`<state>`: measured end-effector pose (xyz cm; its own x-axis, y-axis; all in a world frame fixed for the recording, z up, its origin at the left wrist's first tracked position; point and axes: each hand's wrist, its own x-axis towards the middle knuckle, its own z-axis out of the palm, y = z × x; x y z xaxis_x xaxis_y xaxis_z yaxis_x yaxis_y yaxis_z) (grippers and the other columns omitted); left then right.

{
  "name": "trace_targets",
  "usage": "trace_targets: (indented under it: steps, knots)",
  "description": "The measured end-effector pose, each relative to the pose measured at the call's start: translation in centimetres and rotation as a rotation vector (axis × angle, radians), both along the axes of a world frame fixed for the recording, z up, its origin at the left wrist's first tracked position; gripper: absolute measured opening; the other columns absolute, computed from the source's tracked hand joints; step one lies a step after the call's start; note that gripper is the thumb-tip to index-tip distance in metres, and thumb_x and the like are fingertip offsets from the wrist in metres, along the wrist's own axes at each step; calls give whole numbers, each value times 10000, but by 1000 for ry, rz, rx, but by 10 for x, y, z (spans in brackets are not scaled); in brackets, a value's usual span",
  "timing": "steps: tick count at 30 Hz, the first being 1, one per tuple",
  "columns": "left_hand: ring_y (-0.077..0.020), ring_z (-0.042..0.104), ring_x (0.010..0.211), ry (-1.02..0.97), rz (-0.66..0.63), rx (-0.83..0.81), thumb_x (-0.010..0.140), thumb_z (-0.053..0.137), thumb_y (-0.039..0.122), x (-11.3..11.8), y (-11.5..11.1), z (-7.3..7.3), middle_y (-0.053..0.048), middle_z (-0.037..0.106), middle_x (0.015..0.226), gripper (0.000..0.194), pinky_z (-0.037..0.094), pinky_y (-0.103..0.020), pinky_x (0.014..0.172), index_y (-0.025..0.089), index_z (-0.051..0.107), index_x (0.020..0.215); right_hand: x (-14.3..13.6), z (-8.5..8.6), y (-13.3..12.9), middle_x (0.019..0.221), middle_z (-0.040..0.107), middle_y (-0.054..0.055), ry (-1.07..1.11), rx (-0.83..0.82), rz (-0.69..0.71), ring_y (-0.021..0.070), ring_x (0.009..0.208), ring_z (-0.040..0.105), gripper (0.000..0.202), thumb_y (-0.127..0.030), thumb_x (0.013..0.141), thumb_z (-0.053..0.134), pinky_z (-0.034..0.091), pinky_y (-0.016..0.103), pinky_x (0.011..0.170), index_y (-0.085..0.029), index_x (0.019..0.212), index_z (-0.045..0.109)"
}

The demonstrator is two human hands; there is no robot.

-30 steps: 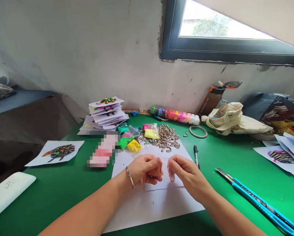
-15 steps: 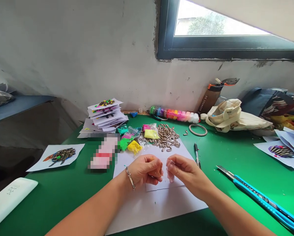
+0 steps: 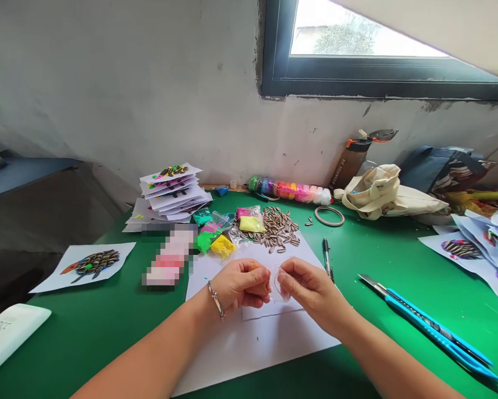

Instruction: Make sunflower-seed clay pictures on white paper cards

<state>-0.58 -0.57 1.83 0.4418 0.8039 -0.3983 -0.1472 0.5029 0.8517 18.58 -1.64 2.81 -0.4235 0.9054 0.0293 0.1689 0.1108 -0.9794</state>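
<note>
Over the white paper [image 3: 249, 354] my two hands are close together with a small clear plastic bag [image 3: 279, 285] stretched between them. My right hand [image 3: 305, 285] is closed, thumb and forefinger pinching the bag's right side. Opposite it, my left hand [image 3: 243, 284], with a metal bracelet [image 3: 216, 299] at the wrist, is closed at the bag's left edge. An orange-tan tint shows within its curled fingers, and I cannot tell whether that is bag contents or skin. A smaller white sheet [image 3: 269, 314] lies beneath both hands.
Striped sunflower seeds [image 3: 278, 224] and bags of coloured clay [image 3: 223, 246] lie beyond the hands. Right are a pen [image 3: 327, 257], a blue utility knife [image 3: 432, 330] and a tape ring [image 3: 329, 216]. Left are a seed-bird picture [image 3: 91, 266], stacked cards [image 3: 174, 194] and a white device [image 3: 14, 338].
The clear bag now spans the gap between my hands, where before it was bunched at the right fingers. The whole view has shifted slightly, so things appear further left.
</note>
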Motion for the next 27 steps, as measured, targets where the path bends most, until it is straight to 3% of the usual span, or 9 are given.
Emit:
trace_targets:
  steps: [8, 14, 22, 27]
  knots:
    - [-128, 619, 550, 1, -23, -2, 570, 817, 545, 0, -1, 0, -24, 634, 651, 491, 460, -215, 477, 146, 564, 700, 2, -4, 2, 750, 553, -8, -42, -21, 59, 121, 694, 477, 65, -217, 852, 542, 377, 251, 618, -194, 792, 540]
    - [-126, 613, 532, -19, -24, 8, 587, 803, 554, 1, -3, 3, -16, 626, 637, 488, 453, -209, 454, 148, 556, 697, 2, -4, 1, 718, 565, -9, 171, -142, 96, 130, 688, 517, 150, -311, 871, 579, 409, 270, 639, -190, 815, 510]
    - [-146, 636, 557, -15, -21, 24, 605, 778, 592, 3, -4, 4, -1, 583, 583, 509, 447, -199, 452, 136, 575, 700, -2, 1, 0, 645, 545, -9, 113, -74, -19, 123, 644, 493, 336, -429, 920, 490, 401, 265, 628, -193, 681, 484]
    - [-130, 628, 532, -2, 4, 1, 612, 711, 686, 5, -3, 2, -27, 625, 660, 581, 440, -199, 456, 137, 551, 713, 0, -7, 4, 614, 488, -29, -49, -35, -109, 117, 596, 436, 303, -402, 856, 569, 357, 252, 554, -202, 660, 453]
